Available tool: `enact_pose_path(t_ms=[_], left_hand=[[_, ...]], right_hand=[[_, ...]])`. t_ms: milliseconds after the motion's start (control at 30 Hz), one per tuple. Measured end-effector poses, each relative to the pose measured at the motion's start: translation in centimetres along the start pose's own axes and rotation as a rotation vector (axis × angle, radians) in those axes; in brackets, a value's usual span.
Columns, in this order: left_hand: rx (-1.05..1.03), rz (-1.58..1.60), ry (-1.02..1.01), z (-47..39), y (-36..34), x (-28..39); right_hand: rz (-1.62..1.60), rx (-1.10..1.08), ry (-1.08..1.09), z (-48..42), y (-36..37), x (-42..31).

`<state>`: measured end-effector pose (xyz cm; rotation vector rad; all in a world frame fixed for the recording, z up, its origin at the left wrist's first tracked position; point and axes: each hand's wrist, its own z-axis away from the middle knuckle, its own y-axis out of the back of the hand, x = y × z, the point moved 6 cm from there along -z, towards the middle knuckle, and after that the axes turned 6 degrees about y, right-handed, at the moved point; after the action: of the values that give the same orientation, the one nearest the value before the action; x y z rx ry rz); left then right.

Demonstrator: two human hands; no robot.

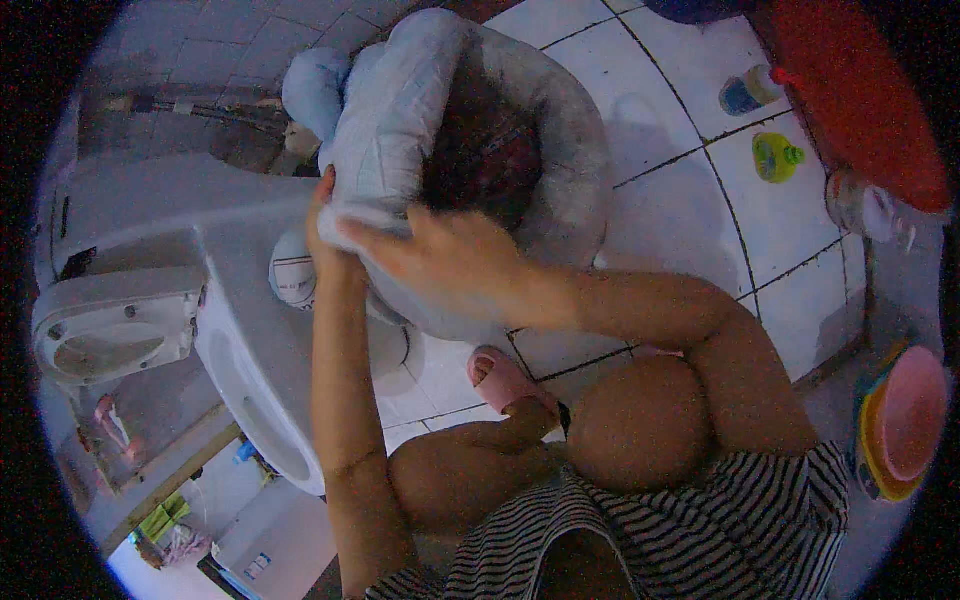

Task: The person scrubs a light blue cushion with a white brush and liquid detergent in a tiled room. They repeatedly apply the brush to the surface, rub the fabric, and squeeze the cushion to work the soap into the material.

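Observation:
A large, puffy, pale padded fabric item [577, 150] with a rounded rim and a dark inner area stands before me, probably a pet bed. My left hand [328, 225] grips its near left edge from the side, with part of the hand hidden behind the fabric. Across the same edge lies my right hand [457, 262], its fingers slightly blurred against the pale cloth; whether they pinch it cannot be told. A rounded pale blue bulge [315, 90] sticks out at the item's far left.
White floor tiles [660, 202] surround the item. A yellow-green bottle [776, 157] and a blue-labelled container [742, 91] lie at right, near a red surface [862, 97]. Pink and yellow basins [915, 412] lean at far right. A white basin-like fixture [251, 397] is at left.

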<state>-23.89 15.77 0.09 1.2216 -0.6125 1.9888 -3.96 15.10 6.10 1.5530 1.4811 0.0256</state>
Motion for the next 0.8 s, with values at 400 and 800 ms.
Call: enact_pose_path(t_ms=[400, 800], left_hand=[[-0.113, 0.060, 0.166, 1.8, -1.9, 0.3], [0.008, -0.097, 0.050, 3.5, -2.9, 0.4]], right_hand=[[0.020, -0.054, -0.020, 0.6, -0.1, 0.9], [0.082, -0.071, -0.063, -1.9, 1.1, 2.2]])
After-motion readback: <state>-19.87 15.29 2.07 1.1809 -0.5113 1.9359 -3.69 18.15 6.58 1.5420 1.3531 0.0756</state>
